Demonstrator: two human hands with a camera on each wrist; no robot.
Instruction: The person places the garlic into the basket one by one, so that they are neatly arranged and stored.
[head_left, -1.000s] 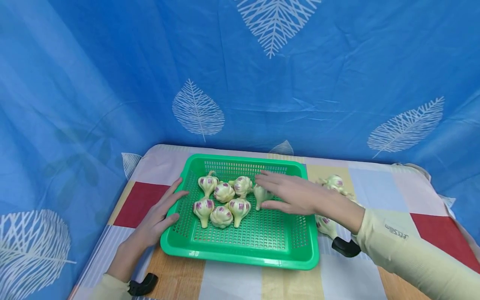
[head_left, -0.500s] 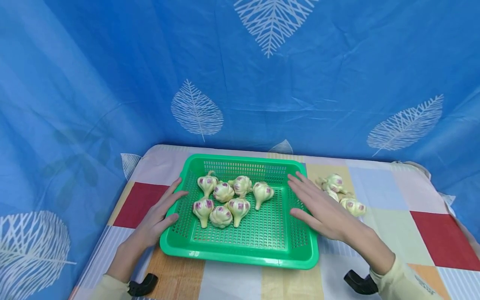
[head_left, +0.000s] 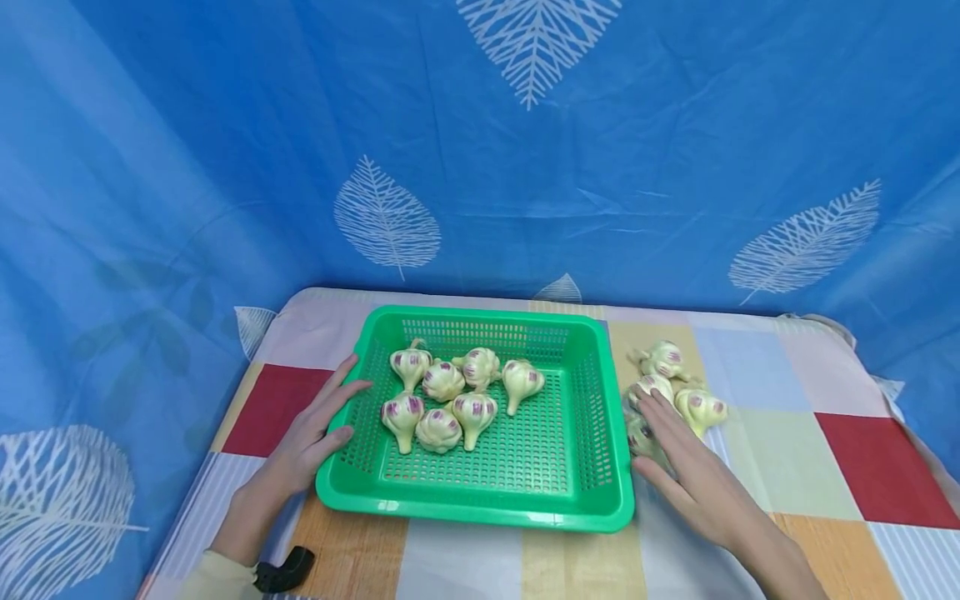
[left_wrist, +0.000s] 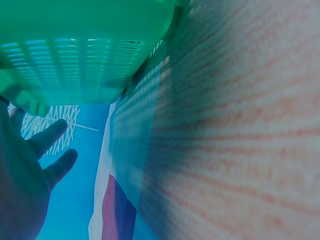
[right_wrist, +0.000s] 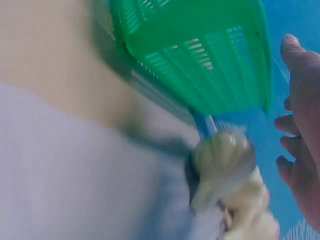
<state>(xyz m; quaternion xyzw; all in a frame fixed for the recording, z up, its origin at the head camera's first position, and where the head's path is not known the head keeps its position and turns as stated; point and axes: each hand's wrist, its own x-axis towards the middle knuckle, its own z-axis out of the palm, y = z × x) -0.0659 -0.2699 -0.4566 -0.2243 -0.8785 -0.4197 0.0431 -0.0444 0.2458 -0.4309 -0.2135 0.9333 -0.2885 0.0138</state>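
A green plastic basket [head_left: 480, 515] with perforated sides holds several garlic bulbs [head_left: 473, 414], grouped toward its left and middle. My left hand [head_left: 307, 437] rests at the basket's left rim, fingers extended over it. To the right of the basket, my right hand [head_left: 693, 471] reaches with spread fingers over a small pile of garlic bulbs [head_left: 701, 408] on the table. Part of that pile is hidden under the fingers. In the right wrist view a garlic bulb [right_wrist: 225, 160] lies below the right hand [right_wrist: 305, 135], apart from it.
A checked cloth [head_left: 795, 458] covers the table. Blue curtains [head_left: 637, 150] with white leaf prints hang behind it and at both sides. A black strap piece [head_left: 285, 570] sits at the left wrist.
My right hand has left the basket, where it was at a garlic bulb, and moved right to the pile outside. The bulb stays in the basket. The left hand keeps its place at the rim.
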